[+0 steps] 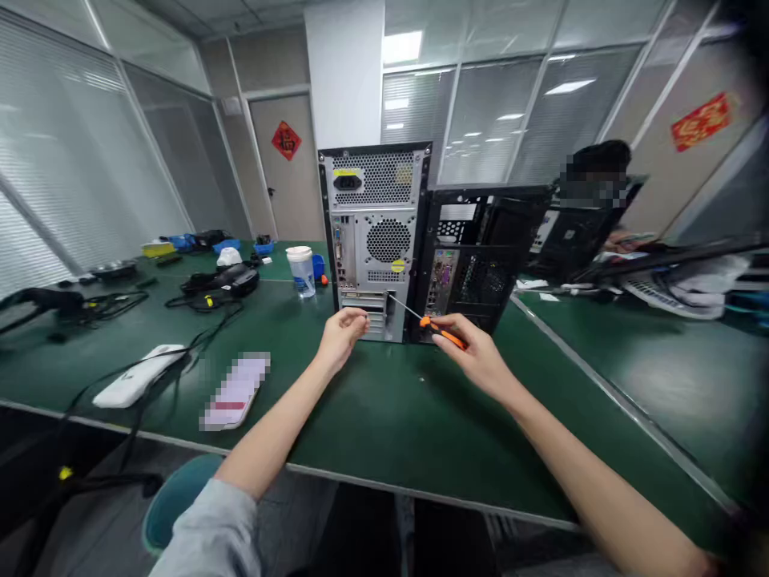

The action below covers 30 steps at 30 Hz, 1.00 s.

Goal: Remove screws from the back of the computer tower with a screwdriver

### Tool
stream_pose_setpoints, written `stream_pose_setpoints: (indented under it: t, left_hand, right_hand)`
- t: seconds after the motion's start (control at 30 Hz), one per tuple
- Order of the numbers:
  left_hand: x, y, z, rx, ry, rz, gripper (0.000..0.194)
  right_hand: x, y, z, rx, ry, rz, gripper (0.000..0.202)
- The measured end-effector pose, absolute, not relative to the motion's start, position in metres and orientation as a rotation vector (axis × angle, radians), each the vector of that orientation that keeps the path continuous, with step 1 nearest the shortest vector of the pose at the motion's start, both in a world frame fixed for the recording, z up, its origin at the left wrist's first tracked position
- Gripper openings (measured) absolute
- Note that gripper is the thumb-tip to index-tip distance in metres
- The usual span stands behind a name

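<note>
In the head view, the grey computer case stands upright on the green table with its rear panel facing me. My right hand holds an orange and black screwdriver by the handle. Its thin metal shaft slants up and left, with the tip at the edge of the slot covers low on that panel. Thumb and fingers of my left hand are pinched together in front of the lower slot covers. Whatever lies between those fingertips is too small to make out.
A black computer case stands close on the right. To the left are a white-lidded cup, a phone, a white power bank and black cables. Another person sits behind a further case at right.
</note>
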<state>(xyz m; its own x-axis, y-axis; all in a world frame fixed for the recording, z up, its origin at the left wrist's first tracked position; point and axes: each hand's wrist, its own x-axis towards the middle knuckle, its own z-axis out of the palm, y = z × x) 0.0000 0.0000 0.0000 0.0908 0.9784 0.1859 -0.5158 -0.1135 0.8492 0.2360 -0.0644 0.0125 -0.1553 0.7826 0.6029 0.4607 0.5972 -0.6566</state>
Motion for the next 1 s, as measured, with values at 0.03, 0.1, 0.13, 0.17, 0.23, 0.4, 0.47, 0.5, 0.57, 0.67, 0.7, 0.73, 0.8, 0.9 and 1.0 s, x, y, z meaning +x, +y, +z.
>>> stream_pose_setpoints:
  t: [0.03, 0.1, 0.13, 0.17, 0.23, 0.4, 0.47, 0.5, 0.57, 0.67, 0.7, 0.73, 0.8, 0.9, 1.0]
  left_hand:
    - [0.0, -0.001, 0.0, 0.96, 0.629, 1.422, 0.053]
    - [0.0, -0.003, -0.001, 0.941, 0.619, 1.423, 0.053]
    - [0.0, -0.004, -0.001, 0.936, 0.614, 1.425, 0.053]
    - [0.0, -0.004, -0.001, 0.931, 0.609, 1.428, 0.053]
    - [-0.001, -0.005, 0.0, 0.936, 0.599, 1.438, 0.052]
    - [-0.003, -0.004, -0.001, 1.009, 0.587, 1.475, 0.047]
    - [-0.004, -0.004, -0.002, 1.045, 0.591, 1.485, 0.045]
    - [-0.004, -0.004, -0.002, 1.063, 0.592, 1.487, 0.044]
    - [-0.004, -0.005, -0.002, 1.093, 0.595, 1.488, 0.043]
    - [-0.004, -0.005, -0.001, 1.113, 0.595, 1.481, 0.043]
    - [-0.004, -0.005, -0.001, 1.118, 0.595, 1.479, 0.043]
    - [-0.004, -0.005, -0.001, 1.124, 0.595, 1.478, 0.043]
    - [-0.004, -0.005, -0.001, 1.147, 0.605, 1.478, 0.043]
    - [-0.005, -0.004, -0.002, 1.186, 0.626, 1.483, 0.041]
    - [-0.005, -0.004, -0.003, 1.21, 0.637, 1.489, 0.038]
  right_hand:
    - [0.236, -0.069, 0.013, -0.99, -1.809, 0.331, 0.021]
    - [0.235, -0.076, 0.013, -0.952, -1.826, 0.227, 0.02]
    - [0.234, -0.079, 0.013, -0.94, -1.831, 0.187, 0.021]
    - [0.234, -0.082, 0.012, -0.932, -1.835, 0.152, 0.022]
    - [0.233, -0.085, 0.011, -0.92, -1.847, 0.105, 0.023]
    - [0.231, -0.085, 0.007, -0.887, -1.888, 0.046, 0.025]
    - [0.23, -0.084, 0.006, -0.884, -1.903, 0.039, 0.026]
    - [0.23, -0.084, 0.006, -0.884, -1.91, 0.038, 0.026]
    - [0.229, -0.084, 0.005, -0.883, -1.919, 0.03, 0.026]
    - [0.229, -0.084, 0.004, -0.881, -1.935, 0.012, 0.026]
    - [0.229, -0.085, 0.004, -0.881, -1.939, 0.007, 0.026]
    - [0.229, -0.085, 0.004, -0.882, -1.942, 0.005, 0.027]
    - [0.229, -0.085, 0.004, -0.886, -1.944, 0.006, 0.027]
    - [0.228, -0.085, 0.005, -0.893, -1.948, 0.005, 0.027]
    - [0.228, -0.085, 0.005, -0.897, -1.955, -0.012, 0.027]
